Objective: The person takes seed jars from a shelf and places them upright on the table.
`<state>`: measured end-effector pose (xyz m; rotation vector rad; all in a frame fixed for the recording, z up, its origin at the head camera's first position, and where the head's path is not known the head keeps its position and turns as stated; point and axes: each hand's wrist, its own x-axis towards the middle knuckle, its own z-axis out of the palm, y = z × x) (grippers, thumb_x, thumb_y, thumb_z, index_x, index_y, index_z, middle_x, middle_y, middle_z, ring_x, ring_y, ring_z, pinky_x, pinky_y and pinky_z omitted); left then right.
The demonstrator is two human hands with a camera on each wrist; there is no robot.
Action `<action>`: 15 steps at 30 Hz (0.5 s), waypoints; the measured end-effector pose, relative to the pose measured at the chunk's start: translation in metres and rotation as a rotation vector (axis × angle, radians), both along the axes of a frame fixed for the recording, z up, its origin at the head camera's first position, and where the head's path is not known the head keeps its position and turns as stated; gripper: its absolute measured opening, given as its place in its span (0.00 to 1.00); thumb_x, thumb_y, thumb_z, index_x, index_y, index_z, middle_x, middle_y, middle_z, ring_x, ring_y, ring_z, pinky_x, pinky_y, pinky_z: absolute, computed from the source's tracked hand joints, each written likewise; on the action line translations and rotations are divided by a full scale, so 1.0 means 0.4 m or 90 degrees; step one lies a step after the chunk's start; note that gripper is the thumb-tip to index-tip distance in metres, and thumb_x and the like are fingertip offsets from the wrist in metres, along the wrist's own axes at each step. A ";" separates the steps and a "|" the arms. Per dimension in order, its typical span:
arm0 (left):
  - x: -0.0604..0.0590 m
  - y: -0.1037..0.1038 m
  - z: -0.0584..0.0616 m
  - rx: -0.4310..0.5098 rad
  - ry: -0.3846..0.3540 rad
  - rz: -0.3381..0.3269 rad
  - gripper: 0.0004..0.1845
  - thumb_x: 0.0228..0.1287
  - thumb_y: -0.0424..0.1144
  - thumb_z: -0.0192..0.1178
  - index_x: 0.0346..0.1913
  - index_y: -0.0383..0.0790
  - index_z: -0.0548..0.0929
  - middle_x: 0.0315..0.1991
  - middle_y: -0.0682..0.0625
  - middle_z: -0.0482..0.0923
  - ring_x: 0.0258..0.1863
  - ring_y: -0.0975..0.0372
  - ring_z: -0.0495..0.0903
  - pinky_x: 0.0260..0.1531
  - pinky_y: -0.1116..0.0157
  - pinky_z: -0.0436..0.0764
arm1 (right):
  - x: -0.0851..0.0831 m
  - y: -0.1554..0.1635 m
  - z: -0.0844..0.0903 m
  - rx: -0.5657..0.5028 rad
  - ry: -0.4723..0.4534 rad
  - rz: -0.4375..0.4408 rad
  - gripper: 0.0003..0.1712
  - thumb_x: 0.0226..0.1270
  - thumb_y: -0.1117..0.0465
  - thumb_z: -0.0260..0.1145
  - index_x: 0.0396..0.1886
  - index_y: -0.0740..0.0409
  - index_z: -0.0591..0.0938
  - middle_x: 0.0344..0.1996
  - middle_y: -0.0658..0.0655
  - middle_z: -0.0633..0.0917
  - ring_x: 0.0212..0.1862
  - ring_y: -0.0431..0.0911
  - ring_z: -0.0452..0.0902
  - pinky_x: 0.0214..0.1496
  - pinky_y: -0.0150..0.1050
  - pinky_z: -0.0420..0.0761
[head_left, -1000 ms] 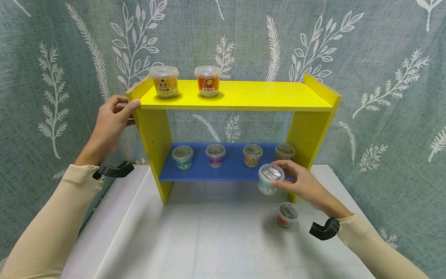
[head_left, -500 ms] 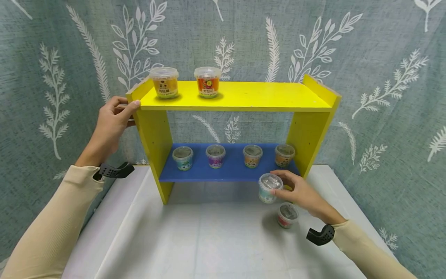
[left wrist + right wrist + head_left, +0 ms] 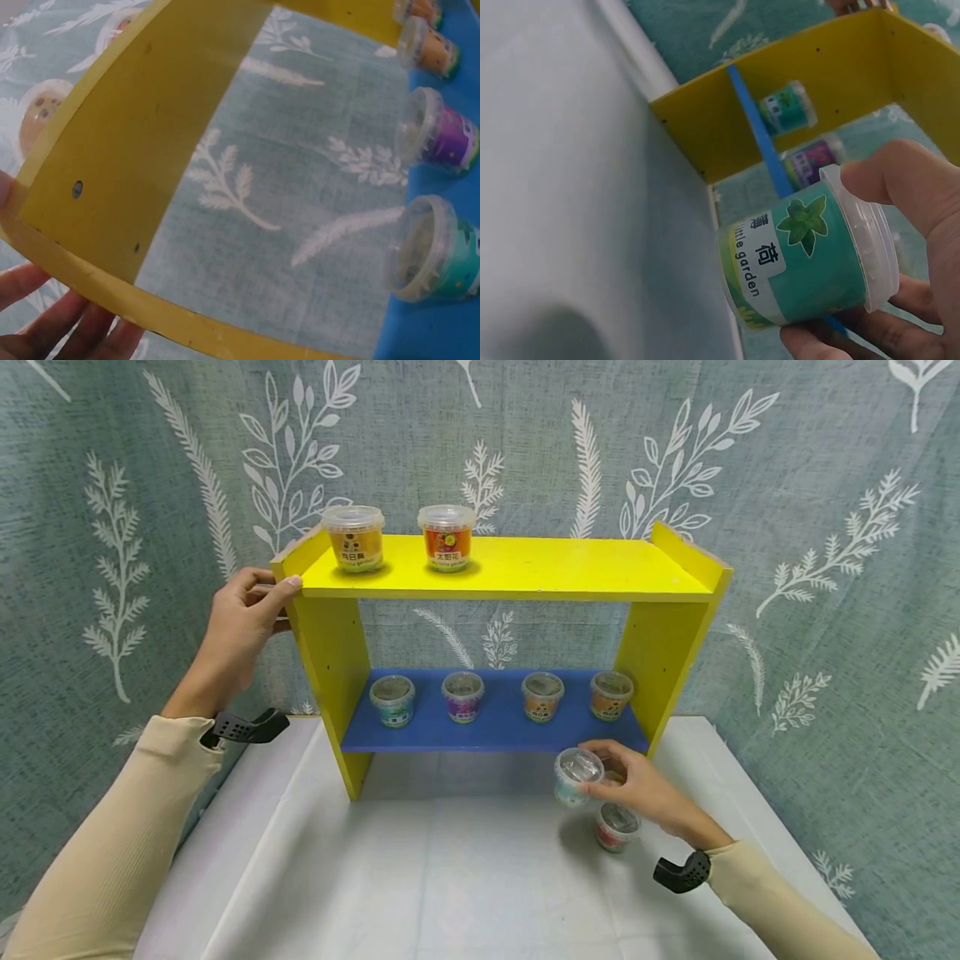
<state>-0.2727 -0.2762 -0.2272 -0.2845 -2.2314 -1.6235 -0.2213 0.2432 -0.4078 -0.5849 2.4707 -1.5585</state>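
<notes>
A: Where do things stand with the little tubs?

B: Two tubs sit on the yellow top shelf (image 3: pixel 525 568), an amber one (image 3: pixel 353 537) at about 10 o'clock and an orange one (image 3: pixel 447 535) just beside it. Four more are lined up on the blue lower shelf (image 3: pixel 495 731). My guess is those six are settled.

A: And the one in hand?

B: The right hand (image 3: pixel 637 787) has its fingers curled round a green mint tub (image 3: pixel 576 777), held low at about 4 o'clock, in front of the blue shelf's right end and above the white surface (image 3: pixel 450 877). In the right wrist view it lies tilted on its side in the grip (image 3: pixel 806 262).

A: Anything else loose?

B: A red tub (image 3: pixel 617 825) stands on the surface just below that hand, close to it. I cannot tell whether they touch.

A: The left hand?

B: The left hand (image 3: pixel 238 631) grips the shelf unit's upper left edge at 9 o'clock, thumb on the front corner, fingers behind the side panel.

A: So what's left?

B: As I judge it, the mint and red tubs are unplaced, and the top shelf has room on its right.
</notes>
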 end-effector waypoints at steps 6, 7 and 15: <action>0.000 0.001 -0.001 -0.004 0.004 0.003 0.22 0.74 0.57 0.59 0.59 0.48 0.73 0.54 0.51 0.77 0.50 0.59 0.80 0.46 0.73 0.80 | -0.007 -0.003 -0.025 0.021 0.003 0.000 0.36 0.67 0.51 0.76 0.71 0.51 0.72 0.59 0.55 0.82 0.62 0.54 0.78 0.56 0.41 0.81; 0.000 0.001 -0.001 -0.005 0.004 0.003 0.22 0.74 0.57 0.59 0.59 0.48 0.73 0.54 0.51 0.77 0.50 0.60 0.80 0.46 0.73 0.80 | -0.008 -0.004 -0.028 0.023 0.003 -0.001 0.36 0.66 0.51 0.76 0.71 0.52 0.73 0.59 0.55 0.82 0.62 0.54 0.78 0.57 0.40 0.81; -0.002 0.001 -0.002 -0.013 -0.001 0.003 0.22 0.74 0.58 0.58 0.60 0.49 0.72 0.54 0.52 0.76 0.50 0.60 0.80 0.46 0.72 0.80 | -0.017 -0.001 -0.057 0.038 0.007 -0.004 0.37 0.65 0.50 0.77 0.69 0.54 0.73 0.58 0.54 0.83 0.62 0.52 0.78 0.61 0.43 0.80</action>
